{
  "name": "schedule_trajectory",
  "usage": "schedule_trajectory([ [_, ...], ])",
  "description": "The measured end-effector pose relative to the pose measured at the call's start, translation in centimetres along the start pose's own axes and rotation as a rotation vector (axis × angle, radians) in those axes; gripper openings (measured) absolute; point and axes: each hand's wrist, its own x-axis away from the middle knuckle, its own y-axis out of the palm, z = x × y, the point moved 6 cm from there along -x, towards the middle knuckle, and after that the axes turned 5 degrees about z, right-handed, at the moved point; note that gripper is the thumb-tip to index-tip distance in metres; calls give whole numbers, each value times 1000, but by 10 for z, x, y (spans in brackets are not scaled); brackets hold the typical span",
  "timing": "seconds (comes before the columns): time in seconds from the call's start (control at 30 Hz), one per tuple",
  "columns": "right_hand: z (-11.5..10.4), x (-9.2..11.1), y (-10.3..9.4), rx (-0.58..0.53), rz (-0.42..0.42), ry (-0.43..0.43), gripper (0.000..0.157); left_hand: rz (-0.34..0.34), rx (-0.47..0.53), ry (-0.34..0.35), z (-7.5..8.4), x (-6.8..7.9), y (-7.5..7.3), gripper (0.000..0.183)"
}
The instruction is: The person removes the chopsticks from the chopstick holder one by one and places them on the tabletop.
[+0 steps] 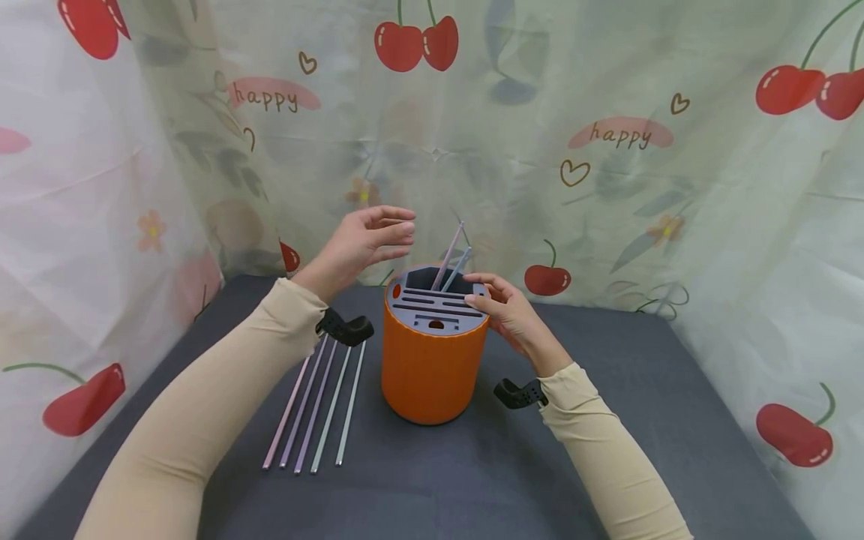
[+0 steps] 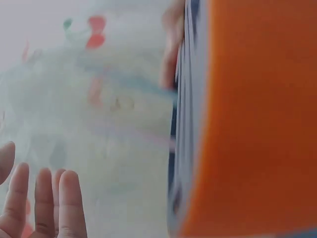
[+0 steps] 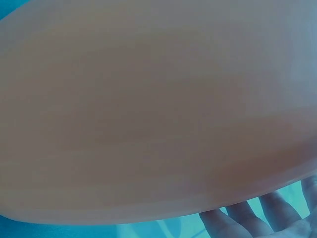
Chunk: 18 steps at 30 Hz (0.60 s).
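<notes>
Head view gives me the whole little booth: a dark grey tabletop (image 1: 675,420), matte and faintly creased toward the front, walled in on the back and both sides by a pale curtain (image 1: 439,135). The curtain carries red cherries, brown heart outlines, orange flowers, greyish leaves and the word "happy" twice on pink smudges; soft folds run through it, and its left panel looks brighter than the back.

Near the middle of the tabletop I have the orange holder (image 1: 432,375) upright, with a grey slotted top (image 1: 435,321). A pink stick (image 1: 448,259) and a blue stick (image 1: 459,268) lean out of its large rear opening. Five loose sticks (image 1: 287,412) lie to the left of it, side by side and roughly parallel — pink and purple ones, then paler ones nearer the holder — their far ends partly covered by the left arm.

The two hands are apart. The left hand (image 1: 367,244) hangs in the air above and left of the holder, holding nothing, fingers extended; the left wrist view puts its fingertips clear of the orange wall. The right hand (image 1: 516,322) grips the holder's right rim, thumb across the top. My right wrist view is bluish — mostly one broad, blurred curved surface, with fingers showing beyond its lower edge.
</notes>
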Motion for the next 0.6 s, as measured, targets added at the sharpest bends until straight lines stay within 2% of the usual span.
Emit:
schedule_trajectory([
  [0.13,0,0,0,2,0,2,43,-77,-70,-32,1,-6,28,35],
  [0.27,-1,0,0,-4,-12,-2,42,-134,-134,-88,-2,-9,47,37],
  [0.4,-1,0,0,0,-17,-2,41,-182,-216,-114,-6,-11,57,36],
  [0.6,-1,0,1,1,-16,0,42,-186,-305,-160,-13,-15,61,31],
])
